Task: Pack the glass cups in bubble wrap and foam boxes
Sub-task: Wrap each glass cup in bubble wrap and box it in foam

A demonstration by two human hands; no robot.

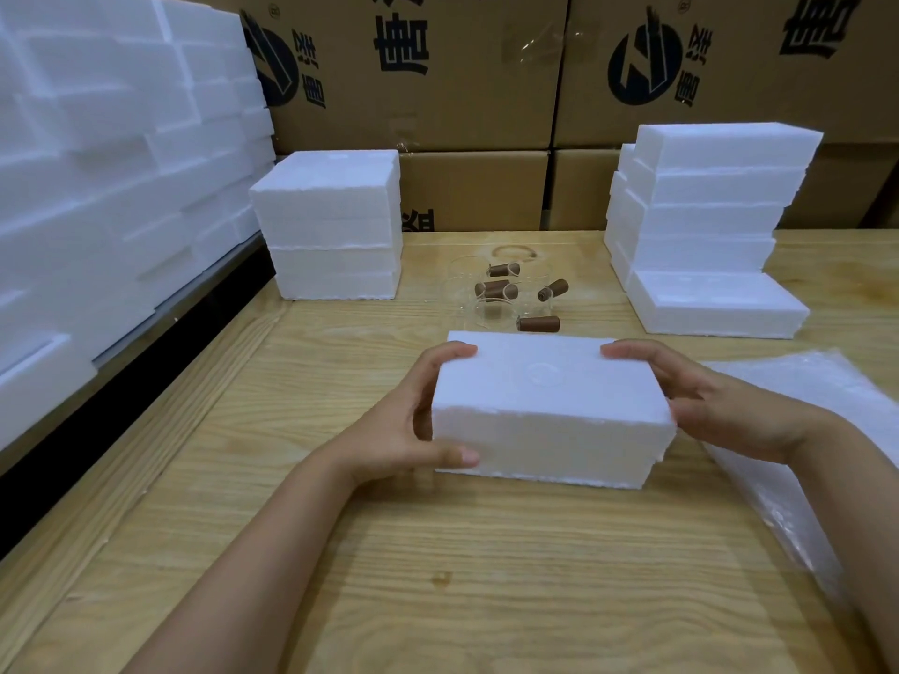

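A closed white foam box (549, 406) sits on the wooden table (438, 576) in front of me. My left hand (413, 420) grips its left end, thumb on the near side and fingers over the top edge. On the opposite end, my right hand (715, 406) holds the box with fingers curled over the top. Behind the box stand several clear glass cups (491, 304) with brown wooden handles. A sheet of bubble wrap (798, 430) lies at the right, partly under my right forearm.
Stacks of foam boxes stand at the back left (335, 226) and back right (710, 221). More foam pieces (97, 163) are piled along the left wall. Printed cardboard cartons (462, 65) fill the background.
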